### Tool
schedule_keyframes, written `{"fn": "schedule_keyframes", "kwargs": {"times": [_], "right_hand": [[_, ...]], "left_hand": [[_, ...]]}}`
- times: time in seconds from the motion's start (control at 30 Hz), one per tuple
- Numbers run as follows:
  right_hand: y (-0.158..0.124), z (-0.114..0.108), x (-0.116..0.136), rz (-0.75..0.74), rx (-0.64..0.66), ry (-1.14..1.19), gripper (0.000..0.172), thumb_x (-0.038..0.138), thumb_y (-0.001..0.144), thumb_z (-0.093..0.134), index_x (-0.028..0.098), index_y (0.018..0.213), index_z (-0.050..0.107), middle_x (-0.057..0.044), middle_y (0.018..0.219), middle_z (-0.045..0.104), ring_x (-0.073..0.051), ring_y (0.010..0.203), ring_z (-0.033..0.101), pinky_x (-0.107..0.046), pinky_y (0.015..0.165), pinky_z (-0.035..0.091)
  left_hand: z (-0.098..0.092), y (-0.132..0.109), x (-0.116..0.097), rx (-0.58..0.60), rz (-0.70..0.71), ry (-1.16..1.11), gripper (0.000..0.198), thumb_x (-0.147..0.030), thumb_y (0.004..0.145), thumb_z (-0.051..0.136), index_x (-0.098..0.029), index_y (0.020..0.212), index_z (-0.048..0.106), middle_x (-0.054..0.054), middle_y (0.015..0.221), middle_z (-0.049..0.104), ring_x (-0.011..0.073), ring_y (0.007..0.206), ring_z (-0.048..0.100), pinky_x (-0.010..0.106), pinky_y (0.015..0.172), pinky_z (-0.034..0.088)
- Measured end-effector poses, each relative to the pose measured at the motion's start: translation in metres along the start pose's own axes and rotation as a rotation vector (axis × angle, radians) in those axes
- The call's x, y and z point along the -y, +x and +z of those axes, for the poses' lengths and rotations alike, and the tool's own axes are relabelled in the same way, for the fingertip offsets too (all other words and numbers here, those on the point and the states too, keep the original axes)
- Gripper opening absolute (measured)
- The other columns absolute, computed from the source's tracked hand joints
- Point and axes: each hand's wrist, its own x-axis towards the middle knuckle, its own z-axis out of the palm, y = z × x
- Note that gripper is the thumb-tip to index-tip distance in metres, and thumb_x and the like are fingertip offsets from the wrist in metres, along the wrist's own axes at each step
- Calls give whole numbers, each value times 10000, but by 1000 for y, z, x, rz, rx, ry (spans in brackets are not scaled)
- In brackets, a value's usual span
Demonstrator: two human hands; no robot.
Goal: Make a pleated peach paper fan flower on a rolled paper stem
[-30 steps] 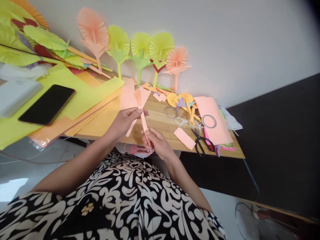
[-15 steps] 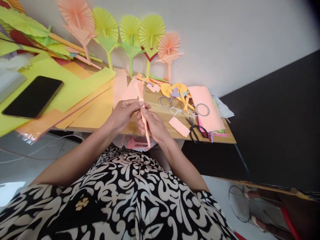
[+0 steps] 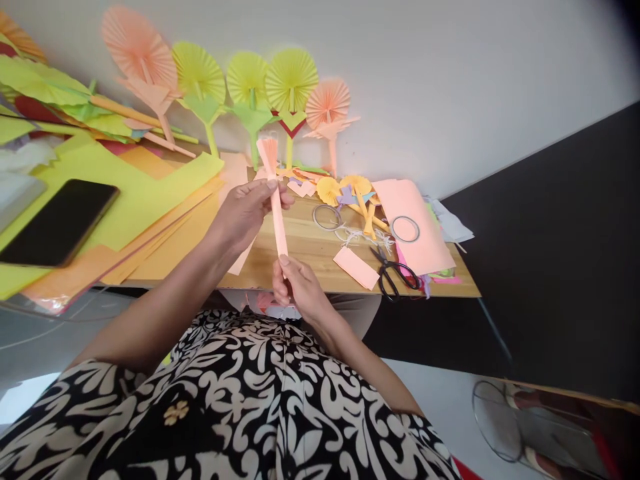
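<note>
A pleated peach paper strip [image 3: 279, 227] stretches between my two hands above the front of the table. Its folds spread a little at the far end, above my left fingers. My left hand [image 3: 249, 208] pinches it near the middle, just below that spread part. At the lower end, my right hand [image 3: 296, 283] is closed on the strip with thumb on top. To the right of my hands lie a folded peach paper piece [image 3: 357, 268] and black-handled scissors [image 3: 393, 270].
Several paper fans on stems, one a yellow fan [image 3: 292, 79], lean on the wall. A phone [image 3: 60, 221] rests on yellow sheets at left. At right are a tape roll [image 3: 327, 217], white string [image 3: 357, 235], small orange fans [image 3: 356, 185] and a peach paper stack [image 3: 417, 230].
The strip is raised and moved forward. My right hand has slid down to its lower end, away from my left hand. The view has shifted slightly.
</note>
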Motion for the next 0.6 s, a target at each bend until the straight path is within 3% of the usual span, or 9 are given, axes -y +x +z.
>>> {"fn": "schedule_keyframes", "kwargs": {"times": [0.17, 0.33, 0.4, 0.5, 0.6], "right_hand": [[-22, -24, -2, 110, 68, -148, 482, 613, 973, 561, 188, 747, 566, 72, 546, 518, -61, 437, 471, -212, 481, 359], [-10, -48, 11, 14, -196, -106, 422, 602, 883, 696, 186, 951, 713, 16, 721, 675, -99, 584, 628, -237, 589, 504], [4, -48, 17, -17, -237, -67, 464, 626, 858, 715, 196, 1031, 729, -32, 863, 741, -126, 693, 685, -262, 656, 554], [24, -41, 20, -6, -181, -15, 533, 666, 838, 716, 203, 1102, 720, -76, 1010, 764, -162, 807, 716, -290, 686, 586], [39, -32, 19, 33, -155, 28, 574, 665, 821, 737, 205, 1162, 698, -41, 905, 739, -131, 708, 672, -241, 578, 534]], "left_hand": [[-9, 32, -3, -32, -1, -89, 230, -364, 861, 800, -178, 772, 698, 6, 732, 701, 130, 734, 656, 268, 830, 534], [-13, 45, 7, 22, -84, -107, 238, -383, 859, 808, -167, 814, 719, 17, 748, 709, 136, 740, 658, 270, 831, 533], [-10, 44, 14, 37, -126, -106, 241, -391, 836, 821, -168, 816, 731, 19, 745, 717, 144, 734, 660, 281, 829, 534], [-8, 41, 23, 48, -172, -72, 282, -420, 771, 864, -165, 794, 744, 27, 722, 726, 158, 718, 659, 300, 824, 531], [-10, 38, 30, 68, -211, -27, 372, -493, 709, 903, -159, 788, 761, 45, 721, 742, 165, 710, 657, 309, 828, 522]]}}
